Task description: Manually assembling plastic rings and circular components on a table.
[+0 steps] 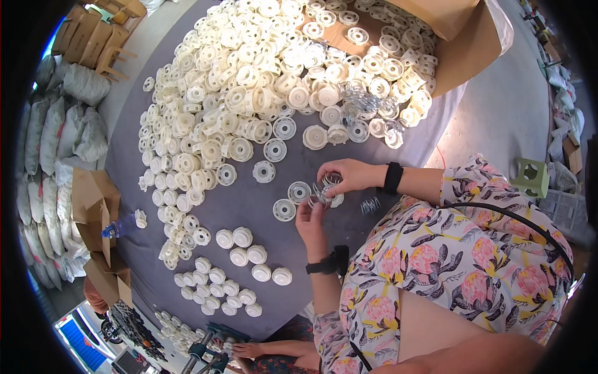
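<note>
A metal coil spring [319, 190] is between my two hands, above the dark grey tablecloth. My left hand [311, 224] pinches its lower end with thumb and fingers. My right hand [352, 176] is curled round silvery coils [331, 179]; whether these are one spring or more I cannot tell. Right by my fingers lie two white ring-shaped plastic parts [284, 210], and another is partly hidden under my right hand. A loose spring [370, 206] rests on the cloth close to my body.
A large heap of white plastic parts [230, 87] spreads from a tipped cardboard box [479, 50]. More springs [359, 100] lie on it. Capped round parts [217, 275] stand in rows. A bottle [121, 225] is at the far edge. Another person's hand [248, 350] works beside a green machine [208, 352].
</note>
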Tool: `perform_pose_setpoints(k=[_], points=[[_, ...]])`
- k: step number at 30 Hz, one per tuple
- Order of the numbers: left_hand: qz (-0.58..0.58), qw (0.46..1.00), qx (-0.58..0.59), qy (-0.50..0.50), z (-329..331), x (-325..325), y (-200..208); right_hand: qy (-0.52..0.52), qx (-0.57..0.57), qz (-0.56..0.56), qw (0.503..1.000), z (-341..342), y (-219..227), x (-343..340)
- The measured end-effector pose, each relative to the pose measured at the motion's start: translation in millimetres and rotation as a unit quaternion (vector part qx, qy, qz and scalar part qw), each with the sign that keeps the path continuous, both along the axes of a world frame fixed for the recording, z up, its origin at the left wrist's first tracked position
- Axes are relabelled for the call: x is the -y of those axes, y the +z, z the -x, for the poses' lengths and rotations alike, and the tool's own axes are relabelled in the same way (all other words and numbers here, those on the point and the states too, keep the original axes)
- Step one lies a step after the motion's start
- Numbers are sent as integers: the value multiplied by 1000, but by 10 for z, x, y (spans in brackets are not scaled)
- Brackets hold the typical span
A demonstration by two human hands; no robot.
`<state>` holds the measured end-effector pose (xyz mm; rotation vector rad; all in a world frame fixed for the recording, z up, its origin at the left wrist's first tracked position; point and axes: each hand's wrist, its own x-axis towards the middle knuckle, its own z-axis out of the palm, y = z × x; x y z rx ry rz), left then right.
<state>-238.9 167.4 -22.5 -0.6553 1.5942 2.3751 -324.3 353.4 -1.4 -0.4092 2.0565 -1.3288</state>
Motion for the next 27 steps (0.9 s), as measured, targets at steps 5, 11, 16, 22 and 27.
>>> perform_pose_setpoints(k=[5, 11, 16, 22, 27], points=[[-185, 972, 147, 21, -196, 178, -206, -124, -156, -31, 980, 268, 11, -73], [417, 909, 1, 7, -189, 459, -315, -174, -2, 19, 985, 371, -123, -35], [674, 735, -44, -53, 32, 567, -287, -173, 250, 81, 949, 118, -205, 202], [92, 990, -100, -29, 83, 141, -138, -113, 326, 114, 932, 93, -184, 405], [60, 998, -31, 17, 228, 217, -35, -52, 253, -12, 966, 177, -90, 356]])
